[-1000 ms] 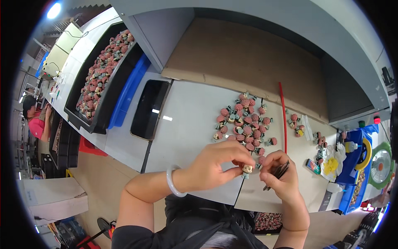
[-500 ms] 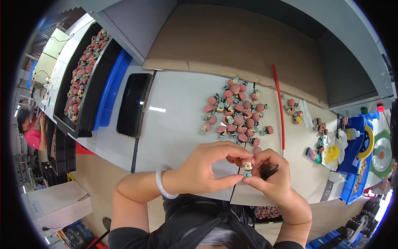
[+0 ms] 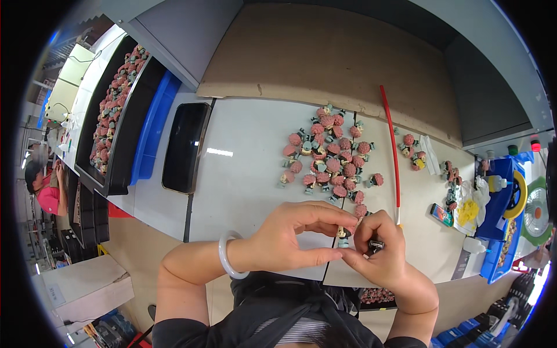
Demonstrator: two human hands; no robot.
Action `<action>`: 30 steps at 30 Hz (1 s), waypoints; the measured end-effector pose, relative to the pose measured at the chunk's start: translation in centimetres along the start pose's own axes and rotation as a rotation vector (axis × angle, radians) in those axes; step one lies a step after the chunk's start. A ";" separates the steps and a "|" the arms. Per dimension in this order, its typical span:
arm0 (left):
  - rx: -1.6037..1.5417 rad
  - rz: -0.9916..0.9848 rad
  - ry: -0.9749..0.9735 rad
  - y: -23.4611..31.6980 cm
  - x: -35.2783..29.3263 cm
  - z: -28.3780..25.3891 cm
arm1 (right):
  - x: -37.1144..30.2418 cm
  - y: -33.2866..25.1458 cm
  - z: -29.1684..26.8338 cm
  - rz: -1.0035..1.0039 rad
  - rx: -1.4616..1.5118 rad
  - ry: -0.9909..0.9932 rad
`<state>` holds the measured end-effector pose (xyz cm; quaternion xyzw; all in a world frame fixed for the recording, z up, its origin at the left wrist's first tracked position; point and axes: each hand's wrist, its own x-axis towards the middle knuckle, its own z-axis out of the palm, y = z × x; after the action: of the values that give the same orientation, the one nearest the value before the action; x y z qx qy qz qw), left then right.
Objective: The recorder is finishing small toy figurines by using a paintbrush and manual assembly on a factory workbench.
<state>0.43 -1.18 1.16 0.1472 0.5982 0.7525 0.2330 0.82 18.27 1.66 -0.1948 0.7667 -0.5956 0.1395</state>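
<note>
A small figurine with bumpy pink hair, a pale face and grey-green feet is upright between my hands. My left hand pinches it, thumb by the feet and fingers over the hair. My right hand is curled close against the figurine's right side. A small dark, shiny thing shows in the right fingers; its kind is unclear. Beyond my hands lies a loose group of similar figurines on the white tabletop.
A phone lies left, beside a blue bin and a black tray full of figurines. A red stick lies right of the group. Farther right are bottles, yellow material and a blue bin. A co-worker sits far left.
The figurine has turned from facing me to partly sideways. My right fingers have curled more, and the dark shiny thing in them shows at another angle.
</note>
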 end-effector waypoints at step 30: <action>-0.383 -0.101 0.059 0.6 -0.2 0.2 | -15.1 -3.2 -27.5 0.297 -0.984 1.101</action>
<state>0.55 -1.22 1.82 0.0482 0.4572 0.8439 0.2765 2.34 48.22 11.39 0.1967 0.9214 -0.1707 -0.2886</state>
